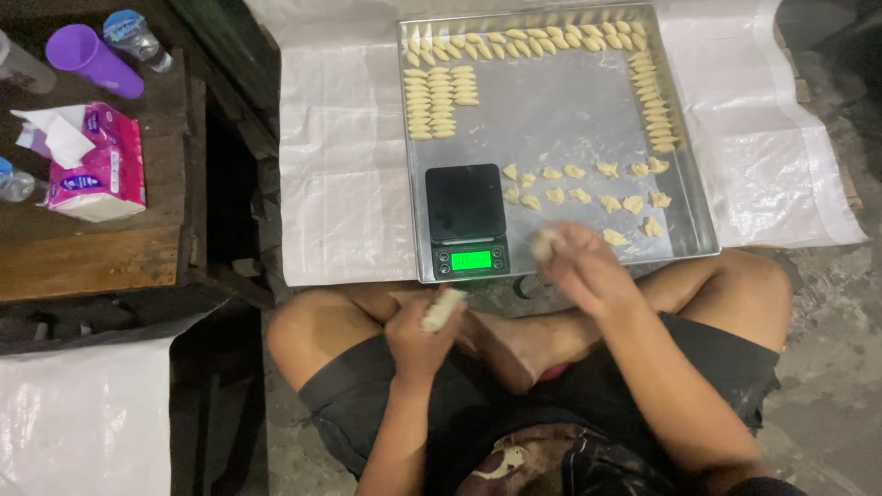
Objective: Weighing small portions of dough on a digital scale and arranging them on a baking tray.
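Note:
I sit cross-legged on the floor. My left hand point(418, 331) is closed around a pale roll of dough point(442, 310) above my knee. My right hand point(581, 266) pinches a small piece of dough point(544, 243) just over the near edge of a metal tray point(560, 119). A small black digital scale point(466, 219) with a lit green display stands in the tray's near left corner. Several loose torn dough pieces point(588, 195) lie on the tray beside the scale. Rows of shaped dough pieces point(441, 101) line the tray's far left, far edge and right side.
The tray rests on a white plastic sheet point(340, 156) spread on the floor. To the left stands a dark wooden table point(92, 248) holding a pink tissue pack point(96, 165), a purple cup point(92, 60) and a plastic bottle point(138, 39). Bare concrete lies to the right.

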